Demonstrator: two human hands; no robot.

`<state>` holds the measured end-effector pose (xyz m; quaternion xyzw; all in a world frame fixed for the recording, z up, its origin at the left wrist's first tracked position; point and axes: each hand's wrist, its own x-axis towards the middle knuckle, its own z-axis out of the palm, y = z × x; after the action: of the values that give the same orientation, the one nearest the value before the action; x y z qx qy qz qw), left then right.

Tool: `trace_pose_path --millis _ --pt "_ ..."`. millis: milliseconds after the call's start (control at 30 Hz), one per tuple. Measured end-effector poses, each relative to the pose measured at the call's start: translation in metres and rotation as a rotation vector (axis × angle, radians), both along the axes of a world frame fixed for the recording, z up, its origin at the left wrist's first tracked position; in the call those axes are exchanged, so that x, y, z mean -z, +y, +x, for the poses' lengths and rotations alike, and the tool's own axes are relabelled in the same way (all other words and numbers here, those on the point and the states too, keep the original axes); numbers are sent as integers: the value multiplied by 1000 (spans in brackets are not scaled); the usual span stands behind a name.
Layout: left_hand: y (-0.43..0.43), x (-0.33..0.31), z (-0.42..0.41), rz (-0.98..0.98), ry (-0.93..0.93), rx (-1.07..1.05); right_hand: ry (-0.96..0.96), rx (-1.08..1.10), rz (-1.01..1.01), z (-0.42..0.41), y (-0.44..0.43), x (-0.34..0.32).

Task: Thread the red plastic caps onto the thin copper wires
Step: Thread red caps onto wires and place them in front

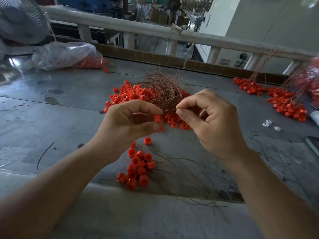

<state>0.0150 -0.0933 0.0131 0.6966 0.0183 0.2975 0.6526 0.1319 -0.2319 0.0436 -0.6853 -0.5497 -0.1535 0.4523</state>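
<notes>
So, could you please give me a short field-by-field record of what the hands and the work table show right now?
Left hand: pinches one small red plastic cap
Right hand: pinches a thin copper wire close beside that cap
Wire supply: tangled copper wire bundle lying on a pile of loose red caps
Near cluster: red caps with wires trailing, below the hands
Far left: clear plastic bag holding red caps
Surface: grey worktable

A white fan [20, 19] stands near a clear plastic bag [57, 54] lying on the grey table [43, 118].
</notes>
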Motion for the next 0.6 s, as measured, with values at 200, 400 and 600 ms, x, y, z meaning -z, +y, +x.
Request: trace_pose_path --millis 200,400,600 --pt "-2 0 1 32 29 -70 26 -8 -18 0 0 1" --pt "-3 -1 0 27 42 -74 53 -35 -29 -3 1 1" --pt "-2 -1 0 37 45 -76 49 -76 -56 -8 3 4"
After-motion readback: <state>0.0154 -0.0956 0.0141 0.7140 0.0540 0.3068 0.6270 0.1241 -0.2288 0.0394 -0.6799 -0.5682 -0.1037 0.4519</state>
